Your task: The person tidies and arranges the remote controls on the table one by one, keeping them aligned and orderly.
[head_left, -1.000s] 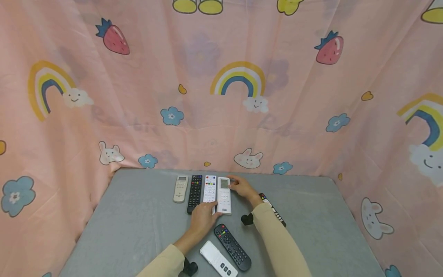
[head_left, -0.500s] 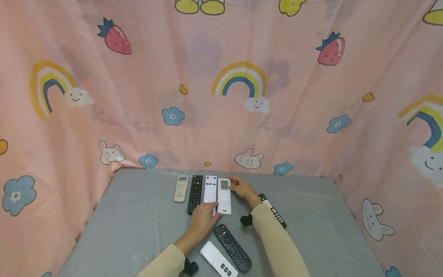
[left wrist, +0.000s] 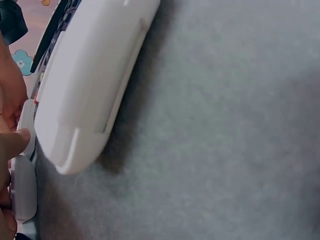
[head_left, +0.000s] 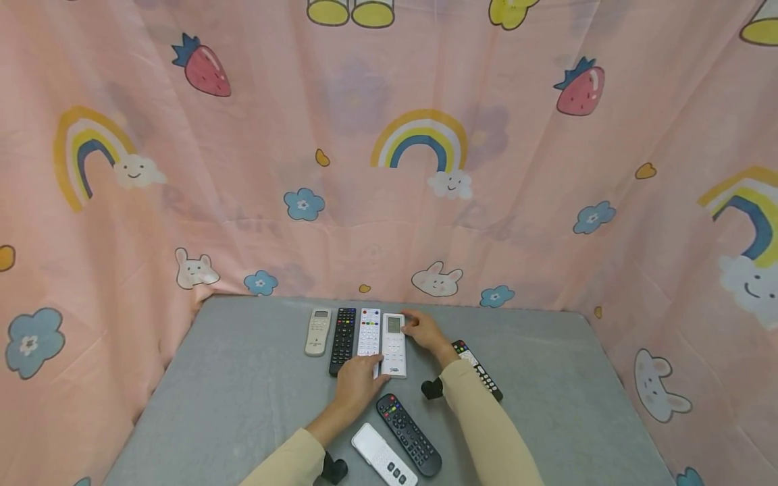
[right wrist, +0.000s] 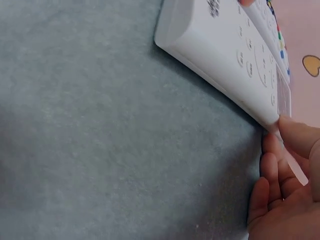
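Observation:
A white air conditioner remote (head_left: 394, 345) with a grey screen lies at the right end of a row of remotes. My right hand (head_left: 425, 329) pinches its upper right corner, thumb at the side edge and index finger at the top end. My left hand (head_left: 357, 383) lies over the lower end of the white remote with coloured buttons (head_left: 369, 331), covering part of it. Its thumb (left wrist: 21, 137) touches the bottom end of the air conditioner remote. In the right wrist view, the air conditioner remote (right wrist: 235, 65) lies flat, with my remaining right fingers (right wrist: 270, 170) curled beside it.
Left in the row are a black remote (head_left: 343, 337) and a small beige remote (head_left: 317, 332). Nearer lie a black remote (head_left: 408, 434) and a white remote (head_left: 379, 451), both slanted. Another remote (head_left: 489, 381) is partly behind my right sleeve. A patterned pink curtain (head_left: 523, 223) hangs behind the grey table (head_left: 243, 391).
Both hands and the remotes keep their places. The head view has shifted very slightly.

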Available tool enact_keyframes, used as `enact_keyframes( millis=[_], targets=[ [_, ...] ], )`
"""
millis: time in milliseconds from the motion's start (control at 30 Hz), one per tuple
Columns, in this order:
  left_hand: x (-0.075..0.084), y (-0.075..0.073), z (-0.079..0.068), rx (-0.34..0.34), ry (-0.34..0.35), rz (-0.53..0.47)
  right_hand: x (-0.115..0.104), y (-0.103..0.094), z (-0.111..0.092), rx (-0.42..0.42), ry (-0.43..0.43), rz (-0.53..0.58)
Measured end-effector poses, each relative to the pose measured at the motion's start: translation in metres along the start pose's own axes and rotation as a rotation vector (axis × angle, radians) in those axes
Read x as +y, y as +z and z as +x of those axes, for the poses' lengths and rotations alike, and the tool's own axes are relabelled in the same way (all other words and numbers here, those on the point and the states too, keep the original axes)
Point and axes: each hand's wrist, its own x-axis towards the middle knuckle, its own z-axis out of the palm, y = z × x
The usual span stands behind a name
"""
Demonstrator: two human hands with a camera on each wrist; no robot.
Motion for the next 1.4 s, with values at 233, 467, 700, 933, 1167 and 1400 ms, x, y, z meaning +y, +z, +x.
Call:
enact_keyframes(
  millis=[233, 467, 700, 933, 1167, 1400],
  targets=[
    [0.002, -0.013, 0.001, -0.006, 0.018, -0.054, -0.006, -0.001, -0.009, 0.081, -0.019, -0.035],
    [0.004, -0.038, 0.004, -0.011, 0.103, -0.197, -0.028, -0.016, -0.024, 0.110, -0.150, -0.022],
    [-0.001, -0.041, -0.010, -0.141, 0.179, -0.346, -0.028, -0.025, -0.060, 0.079, -0.218, -0.056],
    [-0.013, -0.037, -0.031, -0.246, 0.181, -0.443, -0.015, -0.021, -0.114, -0.002, -0.171, -0.036],
    [-0.027, -0.029, -0.043, -0.298, 0.214, -0.428, 0.010, -0.013, -0.157, -0.034, -0.172, -0.008],
    [-0.038, -0.020, -0.045, -0.348, 0.216, -0.425, 0.031, -0.006, -0.190, -0.042, -0.250, 0.028]
  ],
)
